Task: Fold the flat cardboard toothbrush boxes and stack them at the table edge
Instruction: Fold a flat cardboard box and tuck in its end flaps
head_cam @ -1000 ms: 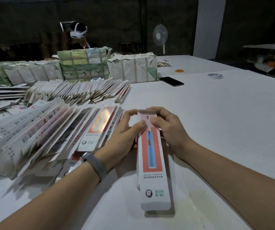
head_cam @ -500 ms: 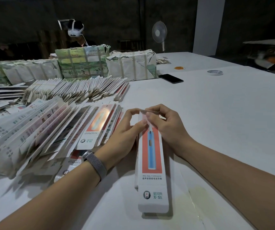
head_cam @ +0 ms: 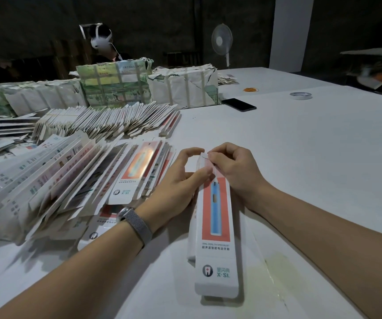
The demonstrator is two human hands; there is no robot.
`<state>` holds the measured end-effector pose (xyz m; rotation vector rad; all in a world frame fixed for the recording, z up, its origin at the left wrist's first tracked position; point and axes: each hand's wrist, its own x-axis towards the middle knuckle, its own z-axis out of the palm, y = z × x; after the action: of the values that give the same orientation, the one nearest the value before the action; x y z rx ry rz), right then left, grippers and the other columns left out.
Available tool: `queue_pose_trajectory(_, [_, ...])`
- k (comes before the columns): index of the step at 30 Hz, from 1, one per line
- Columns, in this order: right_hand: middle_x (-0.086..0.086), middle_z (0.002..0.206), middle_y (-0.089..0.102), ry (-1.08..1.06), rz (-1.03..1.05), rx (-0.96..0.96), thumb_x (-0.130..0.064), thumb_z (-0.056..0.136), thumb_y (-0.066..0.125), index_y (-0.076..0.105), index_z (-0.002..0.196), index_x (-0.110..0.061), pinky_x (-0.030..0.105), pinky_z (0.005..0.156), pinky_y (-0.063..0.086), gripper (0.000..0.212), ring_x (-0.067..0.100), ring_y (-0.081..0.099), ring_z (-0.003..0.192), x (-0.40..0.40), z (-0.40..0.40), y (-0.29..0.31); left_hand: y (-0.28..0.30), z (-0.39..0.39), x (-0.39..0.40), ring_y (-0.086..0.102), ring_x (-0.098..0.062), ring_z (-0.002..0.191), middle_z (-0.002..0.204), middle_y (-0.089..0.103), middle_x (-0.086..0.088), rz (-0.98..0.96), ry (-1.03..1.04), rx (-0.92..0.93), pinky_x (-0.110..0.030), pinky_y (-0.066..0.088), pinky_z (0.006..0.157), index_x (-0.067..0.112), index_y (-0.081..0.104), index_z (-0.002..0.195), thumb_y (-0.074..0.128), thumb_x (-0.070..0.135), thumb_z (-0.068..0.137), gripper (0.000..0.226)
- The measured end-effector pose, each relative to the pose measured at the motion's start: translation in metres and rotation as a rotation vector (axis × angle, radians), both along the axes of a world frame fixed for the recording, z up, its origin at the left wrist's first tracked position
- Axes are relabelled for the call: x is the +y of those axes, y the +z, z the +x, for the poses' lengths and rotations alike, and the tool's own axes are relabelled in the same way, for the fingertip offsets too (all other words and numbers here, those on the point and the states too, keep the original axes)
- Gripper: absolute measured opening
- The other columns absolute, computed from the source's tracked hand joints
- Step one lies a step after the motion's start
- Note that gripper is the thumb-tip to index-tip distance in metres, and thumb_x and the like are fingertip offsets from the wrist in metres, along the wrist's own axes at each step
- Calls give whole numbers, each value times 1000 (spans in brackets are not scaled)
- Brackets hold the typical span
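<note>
A long white toothbrush box (head_cam: pixel 216 229) with a red panel and a blue brush picture lies lengthwise on the white table (head_cam: pixel 312 139), formed into a tube. My left hand (head_cam: pixel 180 183) grips its far left side with thumb and fingers. My right hand (head_cam: pixel 233 166) pinches the small end flap at the box's far end and bends it over the opening. A fanned heap of flat boxes (head_cam: pixel 54 180) lies to the left of my left hand.
A second row of flat boxes (head_cam: pixel 107 122) lies behind the heap. Wrapped bundles (head_cam: pixel 183 88) stand further back. A black phone (head_cam: pixel 238 104), a tape roll (head_cam: pixel 301 96) and a fan (head_cam: pixel 221 41) are at the far side. A person with a headset (head_cam: pixel 101 41) sits opposite.
The box's far end has lifted slightly and my right hand has folded the end flap down over the opening. My left hand has slid a little along the box's side.
</note>
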<state>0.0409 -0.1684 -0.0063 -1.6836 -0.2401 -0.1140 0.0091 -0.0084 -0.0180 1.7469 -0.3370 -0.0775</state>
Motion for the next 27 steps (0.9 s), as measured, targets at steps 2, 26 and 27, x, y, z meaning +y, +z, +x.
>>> queue_pose_trajectory(2, [3,80,67,20,27,23,-22,101,55,63,80,-21,39,78,61,23,26,70,76,1,-1,0,1,-1,-1,77,-30,84,96,77,-11,-10,-6,5,-41,62,80,39,41,125,60,50,84,47])
queue_pose_trajectory(26, [-5,71,69,62,-10,-30,-26,97,63,73,68,-33,30,65,56,31,17,69,65,-4,5,-1,2,-1,1,77,-29,82,97,78,-10,33,-50,38,-37,62,76,38,36,129,60,47,87,49])
queue_pose_trajectory(27, [-6,70,69,54,-12,-27,-26,97,62,72,67,-34,29,65,55,32,16,69,65,-3,6,-1,3,-1,1,77,-28,82,96,78,-10,35,-51,39,-36,62,75,39,36,129,60,48,85,50])
